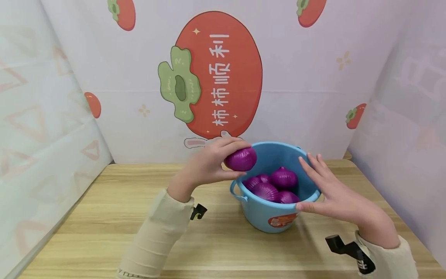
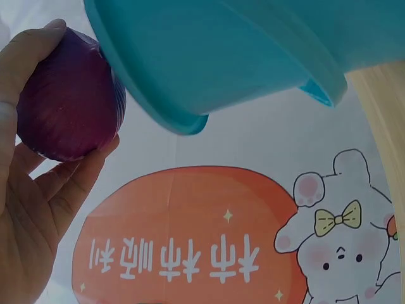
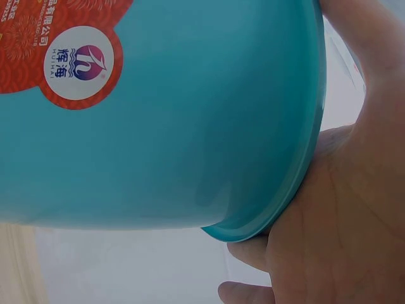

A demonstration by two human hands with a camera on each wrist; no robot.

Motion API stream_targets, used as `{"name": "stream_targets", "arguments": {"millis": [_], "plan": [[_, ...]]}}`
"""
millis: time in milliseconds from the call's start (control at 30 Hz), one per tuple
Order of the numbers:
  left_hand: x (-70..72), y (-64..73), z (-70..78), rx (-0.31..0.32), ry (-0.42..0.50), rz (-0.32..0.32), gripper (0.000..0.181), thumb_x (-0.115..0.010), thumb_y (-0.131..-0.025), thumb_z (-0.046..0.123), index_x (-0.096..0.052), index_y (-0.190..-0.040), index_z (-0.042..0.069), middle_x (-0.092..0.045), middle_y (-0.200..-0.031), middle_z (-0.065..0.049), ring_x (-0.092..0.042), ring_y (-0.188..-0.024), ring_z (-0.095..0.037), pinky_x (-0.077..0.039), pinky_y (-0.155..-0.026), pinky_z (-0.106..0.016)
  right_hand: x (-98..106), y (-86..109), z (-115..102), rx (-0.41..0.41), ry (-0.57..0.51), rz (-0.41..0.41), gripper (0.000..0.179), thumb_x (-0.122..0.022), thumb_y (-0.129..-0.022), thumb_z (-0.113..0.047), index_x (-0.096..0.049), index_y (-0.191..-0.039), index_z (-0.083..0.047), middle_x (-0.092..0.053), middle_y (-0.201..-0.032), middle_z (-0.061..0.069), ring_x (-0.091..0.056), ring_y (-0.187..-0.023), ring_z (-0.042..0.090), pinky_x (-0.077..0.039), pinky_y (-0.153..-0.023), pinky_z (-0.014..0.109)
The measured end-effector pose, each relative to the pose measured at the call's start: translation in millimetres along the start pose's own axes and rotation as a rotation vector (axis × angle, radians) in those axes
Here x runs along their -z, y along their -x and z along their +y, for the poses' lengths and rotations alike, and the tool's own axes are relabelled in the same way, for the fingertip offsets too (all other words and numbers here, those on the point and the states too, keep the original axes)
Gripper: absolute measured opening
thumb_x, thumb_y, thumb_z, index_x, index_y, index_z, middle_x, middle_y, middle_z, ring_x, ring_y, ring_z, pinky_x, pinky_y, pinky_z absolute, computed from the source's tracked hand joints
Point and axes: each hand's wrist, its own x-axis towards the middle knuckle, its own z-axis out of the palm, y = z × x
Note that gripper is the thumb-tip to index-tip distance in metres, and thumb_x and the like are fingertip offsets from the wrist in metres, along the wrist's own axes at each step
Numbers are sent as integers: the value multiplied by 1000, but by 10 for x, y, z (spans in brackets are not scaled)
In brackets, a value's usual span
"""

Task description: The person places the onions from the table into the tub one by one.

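A purple onion [image 1: 241,159] is held in my left hand [image 1: 212,162], thumb below and fingers over the top. It is at the left rim of a light blue bucket [image 1: 256,211], and in the left wrist view the onion [image 2: 69,98] lies close beside that rim. Inside the bucket sit several more purple onions, one with its pointed tip up [image 1: 283,177]. Against the bucket's right rim rests my right hand [image 1: 343,197], fingers spread and fairly straight, thumb at the front edge. The right wrist view shows the palm [image 3: 335,221] along the rim.
The bucket stands on a wood-grain table [image 1: 139,217], close to a white back wall sheet [image 1: 296,97] with a large printed persimmon [image 1: 240,77]. Side sheets [image 1: 45,116] bound the table left and right. A side handle [image 1: 238,193] juts from the bucket's left.
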Motion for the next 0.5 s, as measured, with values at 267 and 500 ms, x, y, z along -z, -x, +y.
{"name": "stream_targets", "arguments": {"millis": [267,500], "plan": [[-184,-126,-6,14,51,-45,64,-84,-79,34,-59,-134,13,-62,-129,-2,-59,-117,-13,-56,-92,-22,16,-18,25,-2,14,-8,111,-80,-80,-43,-6,-161,-24,9,-168,10,20,-152,38,-20,-94,87],[-330,-175,-16,108,31,-109,65,-85,-79,32,-59,-135,15,-62,-129,-2,-59,-116,-14,-57,-91,-27,4,-16,9,-6,-5,-10,110,-80,-81,-42,-7,-161,-25,9,-168,9,21,-152,37,-18,-96,87]]}}
